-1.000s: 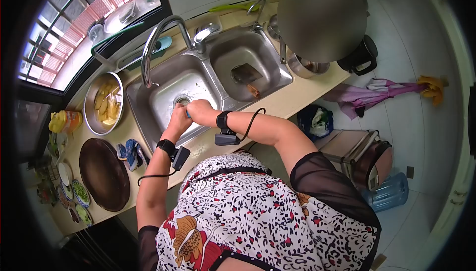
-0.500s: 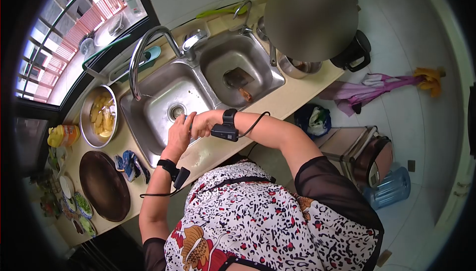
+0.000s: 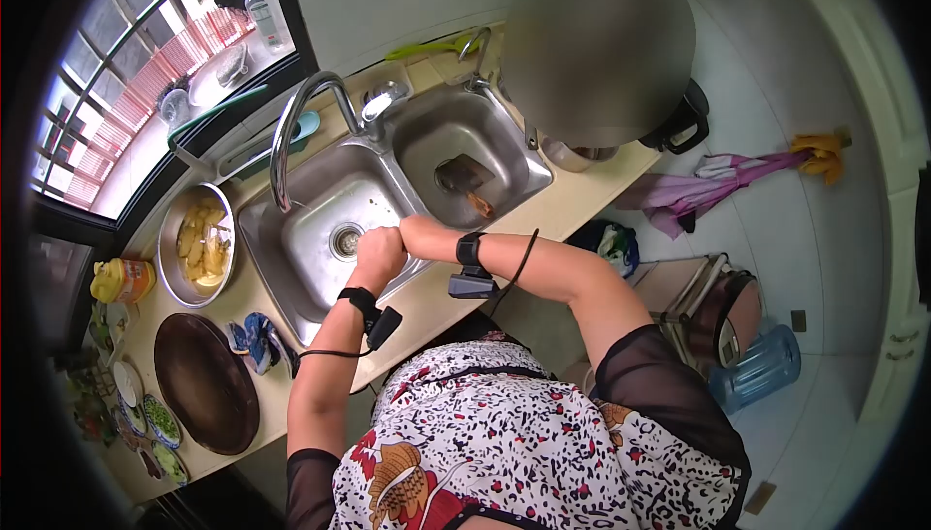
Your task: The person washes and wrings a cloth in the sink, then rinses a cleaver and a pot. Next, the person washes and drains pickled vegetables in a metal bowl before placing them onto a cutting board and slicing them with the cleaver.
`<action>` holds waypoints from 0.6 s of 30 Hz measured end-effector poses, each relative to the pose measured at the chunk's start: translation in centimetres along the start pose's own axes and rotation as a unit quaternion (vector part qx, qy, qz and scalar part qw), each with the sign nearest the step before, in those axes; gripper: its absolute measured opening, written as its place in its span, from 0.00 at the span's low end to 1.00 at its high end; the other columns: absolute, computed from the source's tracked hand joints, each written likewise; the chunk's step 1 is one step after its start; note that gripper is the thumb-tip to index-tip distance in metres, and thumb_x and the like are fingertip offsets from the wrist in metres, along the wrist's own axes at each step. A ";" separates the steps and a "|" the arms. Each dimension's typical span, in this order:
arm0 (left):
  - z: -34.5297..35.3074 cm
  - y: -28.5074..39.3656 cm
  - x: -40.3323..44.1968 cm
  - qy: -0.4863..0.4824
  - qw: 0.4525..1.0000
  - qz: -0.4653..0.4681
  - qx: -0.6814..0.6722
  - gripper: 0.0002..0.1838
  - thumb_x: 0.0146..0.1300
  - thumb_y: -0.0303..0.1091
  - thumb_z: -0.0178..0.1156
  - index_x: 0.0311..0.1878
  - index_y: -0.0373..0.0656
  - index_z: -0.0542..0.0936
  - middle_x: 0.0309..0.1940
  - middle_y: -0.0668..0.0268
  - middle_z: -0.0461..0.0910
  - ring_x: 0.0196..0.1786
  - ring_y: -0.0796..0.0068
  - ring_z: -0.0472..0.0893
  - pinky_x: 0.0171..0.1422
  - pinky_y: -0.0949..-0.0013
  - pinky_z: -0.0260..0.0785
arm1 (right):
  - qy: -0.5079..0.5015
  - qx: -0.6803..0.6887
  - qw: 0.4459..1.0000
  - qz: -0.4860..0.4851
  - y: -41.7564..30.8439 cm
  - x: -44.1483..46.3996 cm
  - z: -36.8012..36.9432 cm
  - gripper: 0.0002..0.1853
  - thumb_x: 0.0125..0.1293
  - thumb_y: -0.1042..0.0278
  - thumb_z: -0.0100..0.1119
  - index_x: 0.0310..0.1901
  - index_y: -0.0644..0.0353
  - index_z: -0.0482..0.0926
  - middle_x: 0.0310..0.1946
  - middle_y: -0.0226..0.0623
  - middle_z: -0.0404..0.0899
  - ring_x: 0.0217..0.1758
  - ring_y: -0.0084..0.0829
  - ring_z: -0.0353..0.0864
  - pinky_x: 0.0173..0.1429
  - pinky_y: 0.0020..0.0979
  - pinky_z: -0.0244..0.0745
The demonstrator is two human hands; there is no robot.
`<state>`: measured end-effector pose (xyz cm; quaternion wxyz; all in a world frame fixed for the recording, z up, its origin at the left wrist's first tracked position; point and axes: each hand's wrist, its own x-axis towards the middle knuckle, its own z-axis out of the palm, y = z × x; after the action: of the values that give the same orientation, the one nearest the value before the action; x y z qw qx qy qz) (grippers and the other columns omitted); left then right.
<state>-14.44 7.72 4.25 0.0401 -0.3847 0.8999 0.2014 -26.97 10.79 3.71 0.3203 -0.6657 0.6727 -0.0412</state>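
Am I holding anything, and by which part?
Can't tell: your left hand is curled, your right hand is partly hidden, and nothing held is visible.

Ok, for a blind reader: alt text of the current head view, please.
A person's left hand and right hand are close together at a double sink. A cleaver lies in the right basin; a bowl of yellow food stands to the left.

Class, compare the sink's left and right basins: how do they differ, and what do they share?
The left basin looks larger than the right basin. The right basin holds a brown-handled tool; the left basin shows its drain and no tool. A tall tap curves over the left basin; a smaller tap stands by the right basin. Both are metal, side by side in one counter.
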 end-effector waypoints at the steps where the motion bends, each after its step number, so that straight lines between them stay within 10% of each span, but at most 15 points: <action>1: 0.0 0.4 0.3 0.003 1.000 0.001 -0.019 0.07 0.47 0.30 0.56 0.23 0.39 0.81 0.25 0.50 0.80 0.32 0.51 0.81 0.40 0.56 0.74 | 0.004 -0.007 1.000 0.005 0.4 -0.2 -0.3 0.09 0.52 0.72 0.54 0.31 0.67 0.82 0.34 0.56 0.79 0.41 0.50 0.81 0.43 0.43 0.75; 7: 0.3 2.8 3.7 0.038 0.997 -0.001 -0.062 0.07 0.46 0.31 0.59 0.25 0.37 0.81 0.26 0.48 0.79 0.33 0.49 0.80 0.41 0.54 0.73 | 0.054 -0.049 0.997 0.017 4.3 0.1 -2.0 0.09 0.44 0.69 0.63 0.24 0.67 0.81 0.28 0.55 0.79 0.37 0.51 0.81 0.41 0.45 0.75; 13: -1.5 5.1 8.1 0.080 0.990 -0.054 -0.101 0.28 0.41 0.45 0.71 0.40 0.37 0.73 0.31 0.50 0.80 0.37 0.49 0.80 0.41 0.53 0.72 | -0.062 0.025 0.995 -0.074 13.3 4.8 -8.4 0.40 0.34 0.72 0.69 0.55 0.70 0.66 0.35 0.54 0.80 0.41 0.49 0.81 0.41 0.40 0.77; 15: -2.6 5.6 9.7 0.083 0.986 -0.083 -0.120 0.29 0.41 0.44 0.72 0.41 0.35 0.73 0.33 0.49 0.79 0.39 0.50 0.80 0.43 0.54 0.72 | -0.123 0.185 0.969 0.104 14.7 4.9 -13.4 0.49 0.39 0.72 0.65 0.65 0.73 0.52 0.50 0.60 0.73 0.56 0.48 0.74 0.55 0.38 0.72; 18: -3.8 6.1 12.0 0.103 0.981 -0.069 -0.148 0.27 0.39 0.40 0.73 0.40 0.32 0.75 0.38 0.45 0.77 0.43 0.47 0.78 0.47 0.55 0.72 | 0.074 0.096 0.982 0.143 19.6 10.7 -14.2 0.52 0.42 0.67 0.63 0.68 0.71 0.44 0.68 0.61 0.46 0.73 0.48 0.46 0.73 0.31 0.47</action>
<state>-26.81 1.92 7.00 -0.0966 -0.4664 0.8307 0.2883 -49.89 -2.19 1.50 0.3342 -0.5236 0.7761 -0.1084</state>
